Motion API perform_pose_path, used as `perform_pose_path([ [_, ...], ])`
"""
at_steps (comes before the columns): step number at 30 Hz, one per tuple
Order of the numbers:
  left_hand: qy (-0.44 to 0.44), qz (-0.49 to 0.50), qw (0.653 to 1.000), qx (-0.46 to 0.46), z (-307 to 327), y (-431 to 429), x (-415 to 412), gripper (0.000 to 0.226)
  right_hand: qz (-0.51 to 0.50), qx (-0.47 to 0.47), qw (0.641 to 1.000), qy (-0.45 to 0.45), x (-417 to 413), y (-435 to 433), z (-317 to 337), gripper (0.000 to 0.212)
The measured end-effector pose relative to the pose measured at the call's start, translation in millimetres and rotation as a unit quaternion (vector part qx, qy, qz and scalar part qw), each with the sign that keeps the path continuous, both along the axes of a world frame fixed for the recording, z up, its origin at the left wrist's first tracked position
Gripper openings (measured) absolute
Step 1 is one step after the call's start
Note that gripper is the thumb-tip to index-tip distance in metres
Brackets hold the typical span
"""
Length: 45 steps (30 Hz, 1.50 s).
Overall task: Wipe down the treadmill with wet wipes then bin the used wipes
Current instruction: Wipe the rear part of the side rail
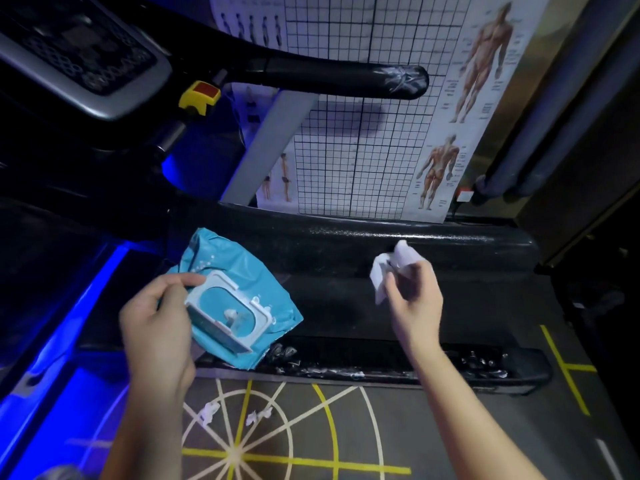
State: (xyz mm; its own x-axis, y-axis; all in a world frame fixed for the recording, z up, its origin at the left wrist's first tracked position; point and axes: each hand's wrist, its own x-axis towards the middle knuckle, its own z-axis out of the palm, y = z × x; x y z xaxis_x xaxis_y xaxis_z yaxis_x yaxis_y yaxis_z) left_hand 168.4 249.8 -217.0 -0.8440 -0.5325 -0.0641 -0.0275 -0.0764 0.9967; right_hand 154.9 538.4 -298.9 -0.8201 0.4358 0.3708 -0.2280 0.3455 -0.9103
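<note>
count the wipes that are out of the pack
3. One wipe in the right hand; a crumpled wipe and another crumpled wipe on the floor. More may be hidden.

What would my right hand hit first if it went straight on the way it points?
Likely the treadmill's far side rail, with the wipe your right hand pinches touching first, though depth is unclear.

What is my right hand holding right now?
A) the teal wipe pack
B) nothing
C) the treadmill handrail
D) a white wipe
D: the right hand pinches a crumpled white wipe above the treadmill deck, while the left hand holds the teal wipe pack with its lid open.
</note>
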Motion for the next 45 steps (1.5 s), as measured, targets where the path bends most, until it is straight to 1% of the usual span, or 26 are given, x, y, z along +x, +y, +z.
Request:
perform_pose_path([
  [2, 0.002, 0.006, 1.0, 0.002, -2, -7, 1, 0.04, 0.021, 0.11, 0.994, 0.015, -4, 0, 7, 0.016],
  [4, 0.006, 0.01, 1.0, 0.004, -3, -13, 2, 0.039, -0.004, 0.169, 0.984, 0.06, -9, -2, -1, 0.02],
  [6, 0.008, 0.012, 1.0, 0.004, -4, -19, 3, 0.039, -0.042, 0.209, 0.975, 0.067, -13, -11, -16, 0.02],
  [10, 0.012, 0.025, 1.0, 0.003, -6, -25, 4, 0.039, -0.052, 0.238, 0.967, 0.076, -26, -39, -35, 0.021],
  [13, 0.008, 0.041, 0.999, 0.002, -9, -31, 1, 0.037, -0.052, 0.257, 0.965, 0.006, -27, -74, -23, 0.012],
  [15, 0.012, 0.053, 0.998, 0.007, -10, -34, -1, 0.038, -0.001, 0.236, 0.971, -0.024, -27, -97, -22, 0.009],
  [16, 0.019, 0.058, 0.998, 0.004, -11, -35, -2, 0.039, 0.041, 0.232, 0.972, -0.024, -28, -109, -26, 0.018],
  [18, 0.037, 0.061, 0.997, -0.003, -11, -37, -4, 0.042, 0.117, 0.282, 0.952, -0.015, -31, -128, -34, 0.031],
  [19, 0.046, 0.059, 0.997, -0.003, -12, -40, -5, 0.043, 0.146, 0.319, 0.936, -0.011, -34, -134, -37, 0.032],
  [21, 0.065, 0.051, 0.997, -0.007, -10, -49, -11, 0.045, 0.15, 0.366, 0.919, -0.001, -37, -144, -35, 0.033],
  [23, 0.079, 0.042, 0.996, -0.016, -4, -62, -22, 0.046, 0.135, 0.328, 0.935, 0.012, -29, -146, -23, 0.031],
  [24, 0.088, 0.037, 0.995, -0.016, 1, -69, -29, 0.046, 0.118, 0.269, 0.956, 0.019, -22, -143, -18, 0.04],
  [25, 0.099, 0.033, 0.994, -0.018, 7, -76, -37, 0.046, 0.06, 0.234, 0.97, 0.032, -15, -134, -17, 0.047],
  [26, 0.11, 0.029, 0.993, -0.023, 15, -83, -45, 0.044, -0.021, 0.188, 0.981, 0.039, -10, -123, -15, 0.044],
  [28, 0.128, 0.016, 0.991, -0.037, 30, -95, -62, 0.041, -0.19, 0.122, 0.973, 0.041, -11, -96, -14, 0.026],
  [30, 0.142, -0.005, 0.988, -0.052, 45, -105, -82, 0.04, -0.259, 0.085, 0.962, 0.03, -21, -83, -12, 0.014],
  [31, 0.152, -0.019, 0.986, -0.061, 54, -108, -92, 0.039, -0.268, 0.065, 0.961, 0.029, -29, -84, -12, 0.016],
  [33, 0.171, -0.053, 0.981, -0.08, 68, -110, -115, 0.039, -0.267, 0.042, 0.962, 0.043, -43, -105, -7, 0.033],
  [36, 0.175, -0.103, 0.976, -0.075, 76, -106, -151, 0.039, -0.244, 0.07, 0.967, 0.023, -51, -161, -9, 0.047],
  [37, 0.174, -0.119, 0.975, -0.07, 76, -104, -162, 0.038, -0.225, 0.076, 0.971, 0.004, -52, -181, -12, 0.047],
  [39, 0.168, -0.151, 0.972, -0.064, 73, -100, -182, 0.035, -0.135, 0.103, 0.985, -0.009, -52, -225, -16, 0.034],
  [41, 0.157, -0.178, 0.97, -0.058, 70, -97, -196, 0.035, -0.021, 0.191, 0.981, 0.023, -52, -261, -23, 0.025],
  [42, 0.155, -0.189, 0.968, -0.058, 69, -95, -200, 0.035, 0.026, 0.24, 0.97, 0.031, -52, -275, -27, 0.027],
  [43, 0.156, -0.201, 0.965, -0.061, 69, -93, -203, 0.034, 0.046, 0.262, 0.963, 0.032, -51, -283, -29, 0.031],
  [44, 0.162, -0.212, 0.962, -0.062, 69, -90, -203, 0.033, 0.036, 0.249, 0.967, 0.026, -50, -288, -30, 0.031],
  [45, 0.172, -0.222, 0.958, -0.059, 70, -88, -204, 0.033, 0.003, 0.198, 0.98, 0.021, -46, -291, -28, 0.028],
])
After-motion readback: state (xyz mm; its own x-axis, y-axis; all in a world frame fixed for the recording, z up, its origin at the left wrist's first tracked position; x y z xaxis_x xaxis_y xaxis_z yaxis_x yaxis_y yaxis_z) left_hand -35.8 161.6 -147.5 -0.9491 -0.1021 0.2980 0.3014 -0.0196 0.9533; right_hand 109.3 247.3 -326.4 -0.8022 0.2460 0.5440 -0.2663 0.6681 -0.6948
